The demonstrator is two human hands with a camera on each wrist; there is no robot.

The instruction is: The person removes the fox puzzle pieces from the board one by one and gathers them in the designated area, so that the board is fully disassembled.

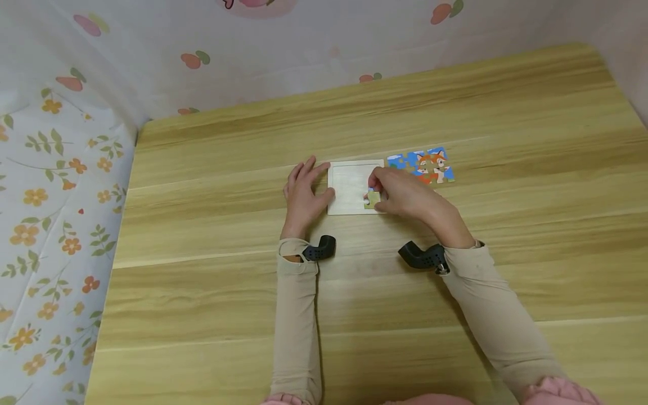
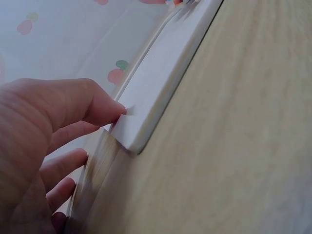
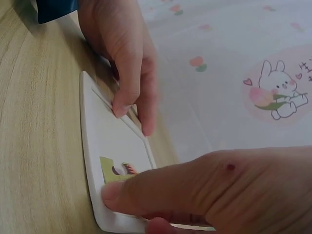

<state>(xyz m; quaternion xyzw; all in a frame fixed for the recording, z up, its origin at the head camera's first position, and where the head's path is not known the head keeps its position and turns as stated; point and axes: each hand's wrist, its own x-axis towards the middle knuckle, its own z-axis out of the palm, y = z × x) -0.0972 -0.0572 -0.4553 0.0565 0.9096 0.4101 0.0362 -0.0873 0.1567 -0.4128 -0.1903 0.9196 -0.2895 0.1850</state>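
Observation:
A white puzzle tray (image 1: 348, 188) with a raised rim lies flat on the table. My left hand (image 1: 304, 194) rests at its left side, thumb and index fingertip on the rim and the other fingers spread on the far side. Over the tray's lower right corner my right hand (image 1: 407, 194) is bent, thumb and index finger pinching at a green puzzle piece (image 1: 372, 198). In the right wrist view the thumb presses down on the green piece (image 3: 106, 168), which has a dark and orange patch. Part of that corner is hidden under the hand.
Right of the tray lie several fox puzzle pieces (image 1: 430, 163) in blue and orange, partly behind my right hand. The wood-grain table (image 1: 202, 304) reaches a printed curtain (image 1: 283, 62) at the back. Black wrist cameras (image 1: 424, 256) sit on both wrists.

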